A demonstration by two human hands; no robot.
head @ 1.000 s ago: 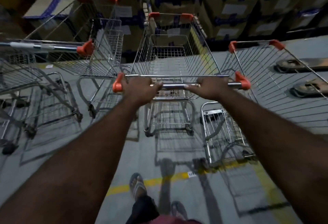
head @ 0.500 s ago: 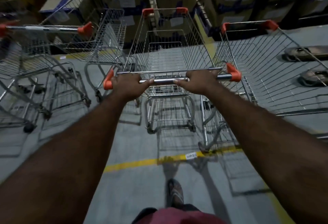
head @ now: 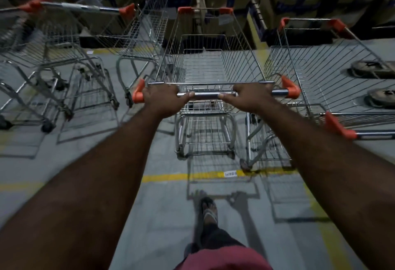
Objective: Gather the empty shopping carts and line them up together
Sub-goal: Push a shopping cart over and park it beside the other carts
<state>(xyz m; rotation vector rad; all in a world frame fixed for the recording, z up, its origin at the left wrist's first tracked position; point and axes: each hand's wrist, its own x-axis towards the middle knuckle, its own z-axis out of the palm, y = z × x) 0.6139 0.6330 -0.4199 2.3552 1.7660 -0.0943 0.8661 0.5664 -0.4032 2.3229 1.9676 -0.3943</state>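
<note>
Shopping cart (head: pixel 213 66), an empty wire one standing between a left cart (head: pixel 145 28) and a right cart (head: pixel 333 77), looks stiff, light and free-rolling but prone to swerve, so its handle bar (head: pixel 206 94), which the left hand (head: pixel 164 97) and right hand (head: pixel 249 96) both grip, suits steering best.

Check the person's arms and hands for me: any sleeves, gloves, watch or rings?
Both arms are bare to the frame edge: no sleeve shows on the left forearm or right forearm. The left hand and right hand wear no gloves, and no watch, band or ring is visible, though the picture is dim and slightly blurred.
</note>
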